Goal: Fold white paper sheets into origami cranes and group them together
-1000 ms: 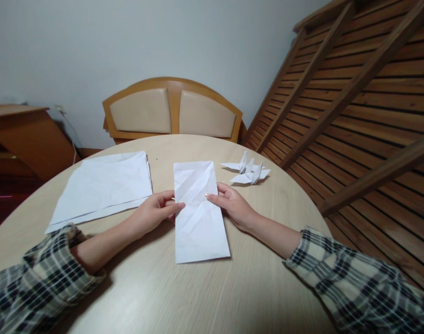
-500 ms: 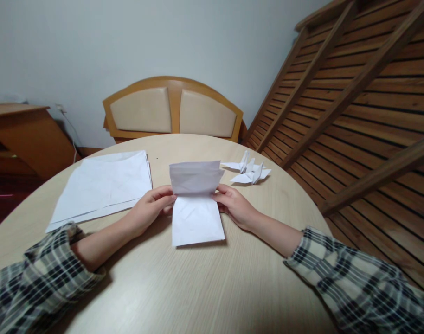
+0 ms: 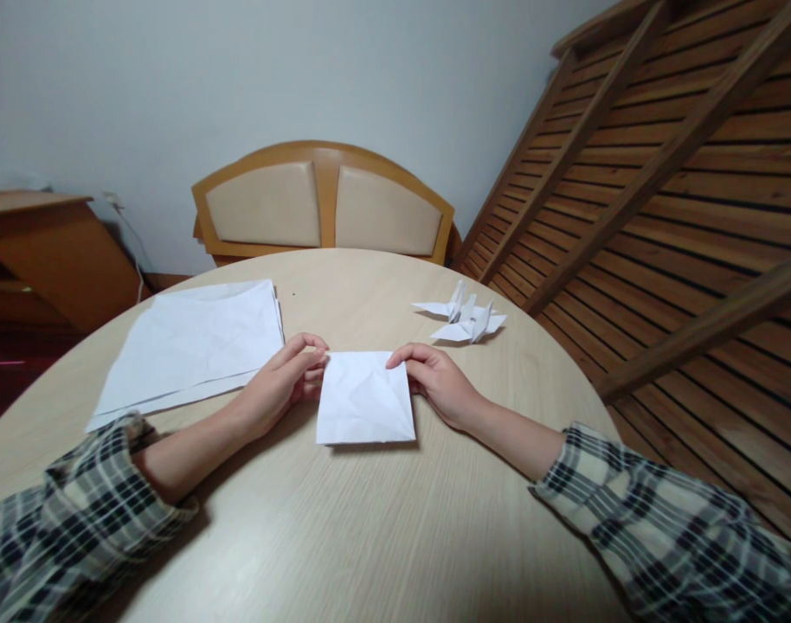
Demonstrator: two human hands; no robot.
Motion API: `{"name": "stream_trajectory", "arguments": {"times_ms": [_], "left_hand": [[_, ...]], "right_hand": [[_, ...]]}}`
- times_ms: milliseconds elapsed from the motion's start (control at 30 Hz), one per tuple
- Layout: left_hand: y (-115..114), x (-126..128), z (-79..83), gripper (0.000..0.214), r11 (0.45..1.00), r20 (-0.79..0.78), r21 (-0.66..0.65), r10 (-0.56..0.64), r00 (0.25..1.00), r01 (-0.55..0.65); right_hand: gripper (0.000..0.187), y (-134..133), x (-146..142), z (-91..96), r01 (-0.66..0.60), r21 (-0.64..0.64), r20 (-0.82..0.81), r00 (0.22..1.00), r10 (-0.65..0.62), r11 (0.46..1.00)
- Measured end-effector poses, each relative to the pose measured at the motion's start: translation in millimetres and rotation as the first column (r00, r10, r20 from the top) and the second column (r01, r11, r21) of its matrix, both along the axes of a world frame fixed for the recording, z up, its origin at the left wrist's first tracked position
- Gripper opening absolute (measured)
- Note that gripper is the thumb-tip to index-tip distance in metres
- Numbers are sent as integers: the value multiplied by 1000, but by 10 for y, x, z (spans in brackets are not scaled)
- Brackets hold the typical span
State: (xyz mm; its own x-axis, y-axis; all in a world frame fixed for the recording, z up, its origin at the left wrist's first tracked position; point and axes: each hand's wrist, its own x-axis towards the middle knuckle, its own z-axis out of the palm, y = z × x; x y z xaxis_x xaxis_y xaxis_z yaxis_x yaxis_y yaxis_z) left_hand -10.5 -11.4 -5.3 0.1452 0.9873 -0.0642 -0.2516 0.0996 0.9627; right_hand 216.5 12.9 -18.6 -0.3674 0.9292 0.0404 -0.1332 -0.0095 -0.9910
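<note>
Shows white paper (image 3: 364, 402), newly doubled from oblong to squarish, one fold further along, pinched at its far right by right hand (image 3: 440, 382), touched far left by curled left hand (image 3: 286, 381) of unclear grip.

Open tabletop (image 3: 363, 545) between the forearms (image 3: 204, 446), a wide near lane! Left hand (image 3: 284, 381), folded square (image 3: 364, 402), right hand (image 3: 440, 382) bar the middle; beyond, a gap splits flat sheets (image 3: 197, 346) at left from paper birds (image 3: 461, 330) at right.
</note>
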Motion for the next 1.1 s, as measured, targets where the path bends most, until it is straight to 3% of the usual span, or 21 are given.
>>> {"name": "stream_trajectory", "arguments": {"times_ms": [133, 433, 633, 767, 1033, 1100], "left_hand": [[12, -9, -47, 26, 999, -159, 31, -18, 987, 23], [10, -37, -45, 23, 993, -361, 65, -69, 930, 99], [-6, -21, -24, 34, 999, -183, -6, -39, 982, 39], [11, -29, -62, 47, 992, -19, -50, -115, 993, 114], [-29, -23, -32, 22, 978, -335, 76, -161, 928, 197], [-31, -29, -31, 20, 979, -338, 91, -139, 931, 180]], "right_hand": [[9, -22, -2, 9, -14, 75, 38, 999, 12, 997], [19, -13, 37, 8, -61, 279, 217, 976, -1, 958], [17, -6, 33, 13, -85, 241, 218, 975, 31, 967], [34, 6, 29, 23, 2, 235, 227, 972, -57, 972], [27, 41, 17, -9, -17, 90, 115, 993, 6, 996], [37, 31, 22, -6, -13, 96, 81, 997, 5, 995]]}}
